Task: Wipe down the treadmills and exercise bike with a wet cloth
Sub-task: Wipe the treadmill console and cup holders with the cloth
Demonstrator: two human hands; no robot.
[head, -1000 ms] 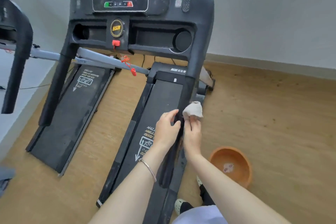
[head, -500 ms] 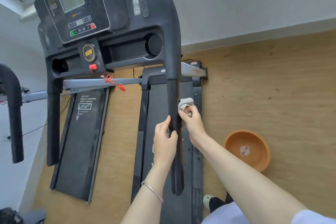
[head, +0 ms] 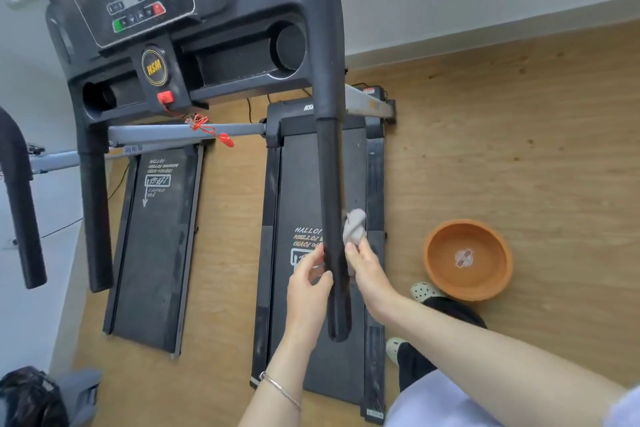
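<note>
A black treadmill stands in front of me, its console at the top and its right handrail running down the middle of the view. My right hand grips a bunched grey cloth and presses it against the right side of that handrail. On the handrail's left side, my left hand holds the rail with thumb and fingers curled round it. A second treadmill lies to the left.
An orange basin sits on the wooden floor to the right, beside my feet in white clogs. A red safety-key cord hangs under the console. Another black handrail is at the far left. A dark bag lies bottom left.
The view has swung closer and more overhead. Both hands have slid down the right handrail toward its lower end, the cloth still against the rail.
</note>
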